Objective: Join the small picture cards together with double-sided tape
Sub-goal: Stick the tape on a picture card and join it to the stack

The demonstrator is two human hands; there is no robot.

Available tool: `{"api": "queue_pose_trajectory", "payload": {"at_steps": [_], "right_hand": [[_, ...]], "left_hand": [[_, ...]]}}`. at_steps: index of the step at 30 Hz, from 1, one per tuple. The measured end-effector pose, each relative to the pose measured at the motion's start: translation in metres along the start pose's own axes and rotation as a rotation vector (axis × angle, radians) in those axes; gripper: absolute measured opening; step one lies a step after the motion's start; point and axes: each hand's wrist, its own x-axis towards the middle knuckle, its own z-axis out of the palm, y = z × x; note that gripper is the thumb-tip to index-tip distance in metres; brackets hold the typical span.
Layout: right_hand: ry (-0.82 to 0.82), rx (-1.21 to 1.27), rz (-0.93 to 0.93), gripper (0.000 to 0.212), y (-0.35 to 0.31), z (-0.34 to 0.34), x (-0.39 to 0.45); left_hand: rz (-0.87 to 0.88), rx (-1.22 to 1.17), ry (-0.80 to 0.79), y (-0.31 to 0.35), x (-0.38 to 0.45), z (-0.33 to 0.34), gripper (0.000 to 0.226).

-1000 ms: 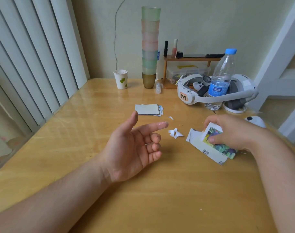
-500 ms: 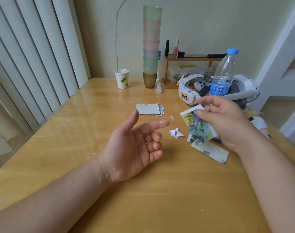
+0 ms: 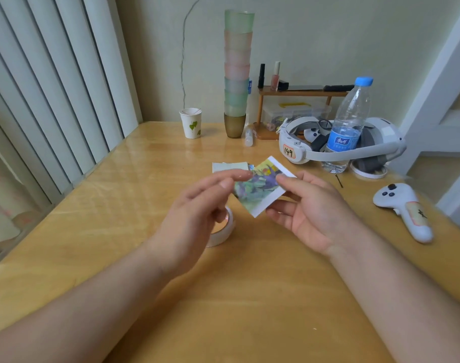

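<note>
Centre of frame: the right hand [image 3: 312, 205] pinches a small picture card [image 3: 260, 186] by its right edge, thumb on top, fingers under, holding it raised over the desk [image 3: 119, 205] with the printed side up. Held by one edge, likely so that the rest of its face stays free for the other hand.

The left hand [image 3: 197, 213] comes in from the left with fingers stretched and loosely spread, holding nothing firmly. The index fingertip [image 3: 243, 176] meets the card's upper left edge. Something shiny may sit on that fingertip, perhaps a bit of tape; the blur does not let me say.

Just below and behind the left hand, a white roll of tape [image 3: 223, 231] lies flat on the desk, half hidden by the palm and close by for the next strip.

Above the card in the frame, a small stack of cards [image 3: 230, 166] lies face down on the desk, probably waiting to be joined.

Right edge: a white controller [image 3: 404, 210]. Upper right: a water bottle [image 3: 348, 124] standing inside a headset [image 3: 354, 145].
</note>
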Motion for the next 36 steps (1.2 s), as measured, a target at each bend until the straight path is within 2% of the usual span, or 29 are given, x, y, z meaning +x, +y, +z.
{"api": "queue_pose_trajectory", "payload": {"at_steps": [2,4,8,11,15,17,19,22,26,29,34,36], "right_hand": [[0.014,0.058,0.009,0.007,0.000,0.003,-0.002],[-0.004,0.091,0.035,0.006,0.002,0.006,-0.004],[-0.068,0.160,0.119,0.005,0.006,0.011,-0.008],[-0.110,0.178,0.171,0.006,0.008,0.013,-0.009],[-0.188,0.162,0.252,0.028,0.013,0.015,-0.012],[-0.225,0.152,0.256,0.036,0.013,0.015,-0.012],[-0.264,0.138,0.238,0.030,0.012,0.013,-0.011],[-0.293,-0.003,0.223,0.018,0.008,0.010,-0.012],[-0.365,-0.173,0.259,0.031,-0.002,0.005,-0.017],[-0.318,-0.155,0.254,0.030,-0.003,0.004,-0.016],[-0.223,-0.079,0.251,0.008,-0.003,0.006,-0.013],[-0.231,-0.057,0.264,0.011,-0.004,0.007,-0.014]], "left_hand": [[0.205,0.293,0.038,0.002,-0.002,-0.005,0.037],[0.345,0.495,0.005,0.004,-0.005,-0.009,0.044],[0.461,0.822,-0.107,0.002,-0.006,-0.014,0.088],[0.577,0.958,-0.062,0.000,-0.001,-0.014,0.094],[0.762,1.020,0.003,0.000,0.005,-0.021,0.066],[0.743,0.988,0.017,-0.001,0.006,-0.025,0.068],[0.684,0.946,0.020,-0.001,0.005,-0.027,0.080],[0.641,0.880,-0.015,0.001,0.003,-0.026,0.082],[0.652,0.878,-0.034,0.002,0.003,-0.027,0.076],[0.732,0.949,-0.057,0.000,0.005,-0.028,0.055],[0.708,0.985,-0.091,-0.004,0.005,-0.031,0.065],[0.714,1.053,-0.113,-0.002,0.005,-0.032,0.067]]}}
